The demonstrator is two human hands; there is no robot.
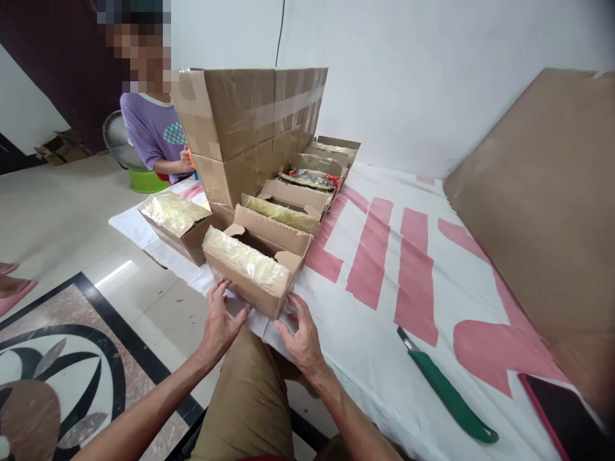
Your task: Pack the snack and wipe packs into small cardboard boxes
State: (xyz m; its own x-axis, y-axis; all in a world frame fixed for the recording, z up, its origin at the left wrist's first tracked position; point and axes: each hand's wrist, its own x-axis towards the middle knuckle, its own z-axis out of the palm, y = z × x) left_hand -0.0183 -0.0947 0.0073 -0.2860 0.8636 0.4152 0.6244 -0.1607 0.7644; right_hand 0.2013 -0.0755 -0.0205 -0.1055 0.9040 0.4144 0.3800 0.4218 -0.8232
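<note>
A small open cardboard box [240, 282] with clear plastic over its top stands at the near edge of a white sheet with red markings [384, 269]. My left hand [220, 323] rests against the box's near left corner, fingers spread and touching it. My right hand [300, 333] touches the box's near right corner, fingers bent against the cardboard. Neither hand wraps around the box. Behind it runs a row of several similar small boxes [288, 211] holding plastic-wrapped contents.
A large open carton [250, 128] stands behind the row. Another small box [175, 224] sits to the left. A green-handled knife [446, 390] and a dark phone [567, 419] lie at right beside a big cardboard sheet [542, 211]. A seated person in a purple shirt [154, 131] is at the back left.
</note>
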